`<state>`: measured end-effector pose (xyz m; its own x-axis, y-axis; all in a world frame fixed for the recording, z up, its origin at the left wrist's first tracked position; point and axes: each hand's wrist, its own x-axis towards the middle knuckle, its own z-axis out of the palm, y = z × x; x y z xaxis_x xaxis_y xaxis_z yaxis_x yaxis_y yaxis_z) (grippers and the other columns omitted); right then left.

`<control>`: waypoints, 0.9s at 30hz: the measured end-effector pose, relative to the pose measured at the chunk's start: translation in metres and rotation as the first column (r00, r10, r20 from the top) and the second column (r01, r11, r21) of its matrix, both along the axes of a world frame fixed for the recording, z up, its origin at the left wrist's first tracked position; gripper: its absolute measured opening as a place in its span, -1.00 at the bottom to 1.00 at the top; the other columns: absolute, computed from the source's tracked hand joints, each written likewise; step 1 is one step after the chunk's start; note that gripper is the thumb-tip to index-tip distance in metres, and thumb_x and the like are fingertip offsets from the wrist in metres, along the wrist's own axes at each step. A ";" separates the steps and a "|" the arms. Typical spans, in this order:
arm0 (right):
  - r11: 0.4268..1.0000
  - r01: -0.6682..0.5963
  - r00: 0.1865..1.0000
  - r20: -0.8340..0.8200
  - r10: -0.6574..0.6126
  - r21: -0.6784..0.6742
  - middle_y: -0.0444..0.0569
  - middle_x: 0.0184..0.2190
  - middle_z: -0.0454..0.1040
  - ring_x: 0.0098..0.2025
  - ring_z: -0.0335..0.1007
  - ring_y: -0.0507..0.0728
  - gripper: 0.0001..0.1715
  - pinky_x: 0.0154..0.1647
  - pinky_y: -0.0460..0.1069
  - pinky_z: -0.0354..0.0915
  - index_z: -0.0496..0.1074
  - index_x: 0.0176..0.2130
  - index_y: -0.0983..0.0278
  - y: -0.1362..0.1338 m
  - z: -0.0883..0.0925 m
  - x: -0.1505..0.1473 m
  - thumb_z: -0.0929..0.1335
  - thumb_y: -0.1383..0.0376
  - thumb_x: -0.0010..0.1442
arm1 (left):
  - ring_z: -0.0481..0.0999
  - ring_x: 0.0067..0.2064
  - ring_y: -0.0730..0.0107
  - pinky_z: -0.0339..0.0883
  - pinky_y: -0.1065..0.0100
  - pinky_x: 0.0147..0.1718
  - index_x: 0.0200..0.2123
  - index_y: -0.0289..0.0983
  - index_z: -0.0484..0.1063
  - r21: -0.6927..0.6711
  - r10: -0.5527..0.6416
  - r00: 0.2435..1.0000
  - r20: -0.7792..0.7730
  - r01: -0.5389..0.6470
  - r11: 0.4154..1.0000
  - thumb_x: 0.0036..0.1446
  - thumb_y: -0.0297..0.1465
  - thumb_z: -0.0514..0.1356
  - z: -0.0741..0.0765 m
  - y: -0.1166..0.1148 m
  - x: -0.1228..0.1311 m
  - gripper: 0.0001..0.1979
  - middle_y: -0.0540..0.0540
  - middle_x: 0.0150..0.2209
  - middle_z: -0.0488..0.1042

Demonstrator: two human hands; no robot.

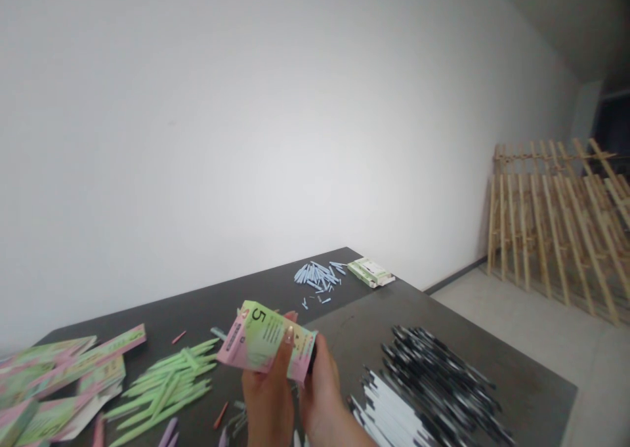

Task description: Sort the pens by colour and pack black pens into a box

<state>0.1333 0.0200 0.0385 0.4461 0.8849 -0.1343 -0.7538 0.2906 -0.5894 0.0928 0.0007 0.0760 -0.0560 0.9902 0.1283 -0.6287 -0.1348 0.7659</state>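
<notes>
A small pink and green cardboard box (266,334) with a large "5" on it is tilted in the air above the table. My left hand (276,375) holds it, the thumb across the printed face and fingertips showing at the far edge. My right hand (322,384) is closed around the box's right end; most of its fingers are hidden behind the box. Left of my hands lies a pile of light green pens (170,381). To their right are white pen barrels (391,407) and black pens (438,375).
Flattened pink and green boxes (88,368) overlap at the table's left. Light blue pen pieces (315,275) lie at the far corner beside a green and white box (370,271). A white wall (246,138) stands behind; wooden slatted frames (546,230) lean at right.
</notes>
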 end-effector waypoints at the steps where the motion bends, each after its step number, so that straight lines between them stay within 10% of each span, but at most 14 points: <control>1: 0.998 -0.054 0.998 -0.040 0.053 -0.019 -0.04 -0.54 0.53 -0.49 0.47 0.14 -0.56 -0.59 -0.05 0.29 0.42 -0.43 0.29 -0.001 0.001 -0.001 0.31 -0.04 -0.05 | 0.53 -0.16 0.29 0.45 0.45 -0.27 -0.11 -0.21 0.44 -0.007 0.020 1.000 -0.001 -0.020 1.000 -0.17 -0.38 0.39 0.003 -0.002 -0.001 -0.53 -0.06 -0.19 0.55; 5: 0.973 -0.228 0.971 -0.073 0.229 0.024 -0.02 -0.49 0.54 -0.52 0.43 0.10 -0.55 -0.64 -0.10 0.20 0.45 -0.36 0.35 -0.008 0.011 -0.004 0.31 0.01 -0.02 | 0.53 -0.21 0.31 0.46 0.45 -0.31 -0.11 -0.22 0.44 -0.037 0.029 0.999 0.043 -0.028 0.999 -0.16 -0.30 0.38 0.010 -0.006 -0.006 -0.53 -0.05 -0.19 0.55; 15: 0.992 -0.111 0.994 0.020 0.109 0.064 -0.12 -0.57 0.49 -0.59 0.35 0.03 -0.65 -0.72 -0.15 0.06 0.40 -0.41 0.32 -0.008 0.015 0.002 0.34 0.06 0.02 | 0.51 -0.37 0.43 0.33 0.57 -0.58 0.04 -0.14 0.30 0.045 -0.035 0.995 -0.098 0.039 0.998 -0.17 -0.30 0.38 0.011 -0.006 -0.007 -0.35 -0.08 -0.09 0.51; 27: 0.990 -0.123 0.991 0.044 0.126 -0.070 -0.22 -0.67 0.34 -0.71 0.18 -0.03 -0.69 -0.81 -0.19 -0.11 0.31 -0.47 0.26 -0.003 0.008 0.008 0.37 0.08 -0.12 | 0.51 -0.18 0.24 0.41 0.35 -0.26 -0.05 -0.22 0.39 0.006 0.007 1.000 -0.006 -0.007 1.000 -0.17 -0.26 0.36 0.016 0.003 -0.012 -0.46 -0.11 -0.16 0.54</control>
